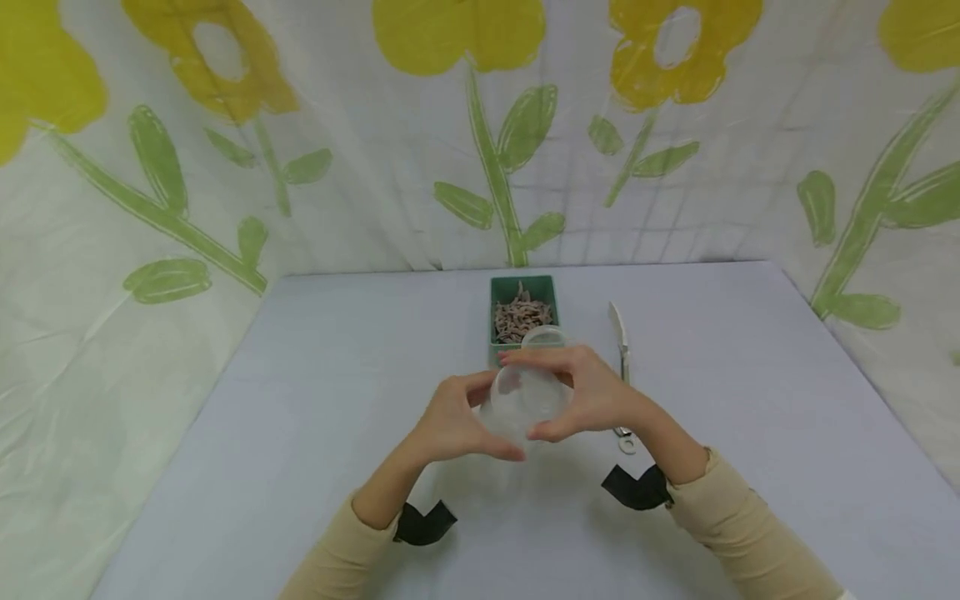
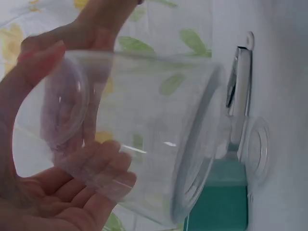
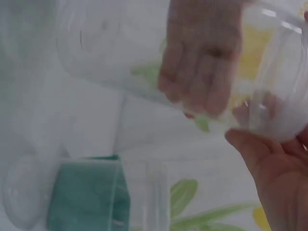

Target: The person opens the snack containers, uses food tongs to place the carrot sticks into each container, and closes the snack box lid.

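Observation:
A clear plastic jar (image 1: 528, 398) is held tilted above the table between both hands. My left hand (image 1: 459, 421) grips its left side, thumb on one side and fingers curled on the other. In the left wrist view, the jar's wall (image 2: 139, 110) is see-through, and its wide rim points toward the table. My right hand (image 1: 588, 392) holds the jar from the right, fingers over the far side and thumb on the near side. Beyond the hands, a green tub (image 1: 557, 304) holds brown, twisted strips (image 1: 522, 317). A clear round piece (image 1: 546, 336) is in front of it, partly hidden.
Right of the tub lies a long metal tool (image 1: 618, 325), perhaps tongs, with a ring (image 1: 627, 446) at its near end. The right forearm partly covers it. A pale cloth covers the table (image 1: 322, 400). Behind hangs a curtain (image 1: 352, 200) printed with yellow flowers.

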A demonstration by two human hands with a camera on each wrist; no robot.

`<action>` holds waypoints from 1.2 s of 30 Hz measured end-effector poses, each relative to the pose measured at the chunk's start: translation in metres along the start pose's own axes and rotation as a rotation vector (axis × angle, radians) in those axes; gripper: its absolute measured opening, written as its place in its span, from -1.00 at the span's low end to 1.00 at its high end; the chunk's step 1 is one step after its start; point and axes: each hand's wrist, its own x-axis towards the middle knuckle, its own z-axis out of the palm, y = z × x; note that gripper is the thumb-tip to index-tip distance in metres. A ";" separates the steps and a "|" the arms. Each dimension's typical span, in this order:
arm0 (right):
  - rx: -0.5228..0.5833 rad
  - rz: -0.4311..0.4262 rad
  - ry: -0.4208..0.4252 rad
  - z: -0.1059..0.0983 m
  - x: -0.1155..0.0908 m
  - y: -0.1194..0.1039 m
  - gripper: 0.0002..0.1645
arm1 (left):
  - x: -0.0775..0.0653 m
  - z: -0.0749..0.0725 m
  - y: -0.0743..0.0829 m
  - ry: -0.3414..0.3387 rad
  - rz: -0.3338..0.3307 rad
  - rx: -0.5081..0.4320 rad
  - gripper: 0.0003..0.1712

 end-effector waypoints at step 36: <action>-0.143 0.217 -0.010 0.004 0.003 -0.008 -0.13 | 0.005 -0.019 -0.012 -0.234 -0.164 0.048 -0.08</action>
